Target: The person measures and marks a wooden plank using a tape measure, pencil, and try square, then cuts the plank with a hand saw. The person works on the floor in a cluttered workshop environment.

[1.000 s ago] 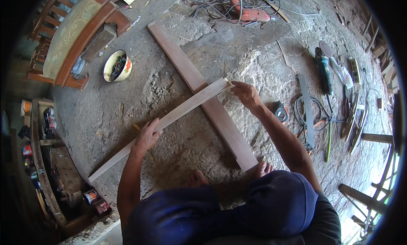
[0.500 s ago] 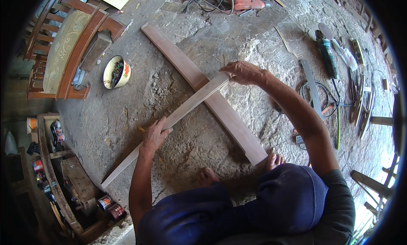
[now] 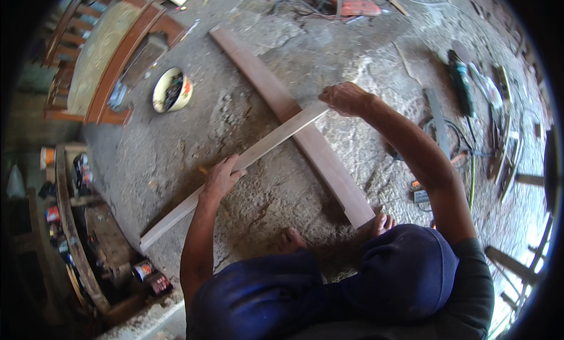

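Now the slat (image 3: pixel 258 149) is lying long from eight o'clock to two o'clock across the plank (image 3: pixel 311 143). The left hand (image 3: pixel 223 178) is curled over its middle, and the right hand (image 3: pixel 346 99) is gripping its far end.

Two small cans (image 3: pixel 151 277) with dark and red labels are lying at the near left, beside the floor's edge. An orange and white container (image 3: pixel 47 158) is standing on the left shelf. No signs or screens are showing anywhere.

Pale smooth wooden slat (image 3: pixel 235 163) (matt) over rough concrete floor (image 3: pixel 264 193).
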Tool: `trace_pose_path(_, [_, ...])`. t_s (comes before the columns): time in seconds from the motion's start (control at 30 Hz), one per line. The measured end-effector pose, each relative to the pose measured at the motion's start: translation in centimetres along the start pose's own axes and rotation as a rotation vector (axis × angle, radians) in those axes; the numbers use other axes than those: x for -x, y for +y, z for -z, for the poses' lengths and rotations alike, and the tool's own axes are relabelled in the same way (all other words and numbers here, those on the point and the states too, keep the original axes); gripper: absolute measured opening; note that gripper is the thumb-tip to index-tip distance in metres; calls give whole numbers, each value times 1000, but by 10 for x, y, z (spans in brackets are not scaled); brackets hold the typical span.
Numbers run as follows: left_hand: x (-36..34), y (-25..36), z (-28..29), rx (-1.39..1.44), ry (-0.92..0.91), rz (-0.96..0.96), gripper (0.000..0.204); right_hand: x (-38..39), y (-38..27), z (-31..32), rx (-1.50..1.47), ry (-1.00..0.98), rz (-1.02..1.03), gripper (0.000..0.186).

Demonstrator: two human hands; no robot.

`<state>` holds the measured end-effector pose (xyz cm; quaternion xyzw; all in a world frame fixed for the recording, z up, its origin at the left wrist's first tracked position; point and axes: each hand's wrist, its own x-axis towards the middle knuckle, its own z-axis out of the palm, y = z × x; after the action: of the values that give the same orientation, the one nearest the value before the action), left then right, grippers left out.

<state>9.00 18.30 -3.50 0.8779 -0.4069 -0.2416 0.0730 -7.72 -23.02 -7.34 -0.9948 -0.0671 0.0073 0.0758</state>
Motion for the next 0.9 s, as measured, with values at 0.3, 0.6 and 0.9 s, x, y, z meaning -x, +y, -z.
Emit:
trace_pose_path(0.3, [71, -78, -3, -180, 105, 92, 55, -4, -3, 6, 81, -113, -13, 20])
trace_pose_path(0.6, [81, -96, -17, -345, 87, 165, 45, -4, -8, 10, 84, -150, -60, 27])
trace_pose_path(0.9, [81, -107, -29, -352, 132, 96, 40, -6, -1, 3, 7, -120, -22, 32])
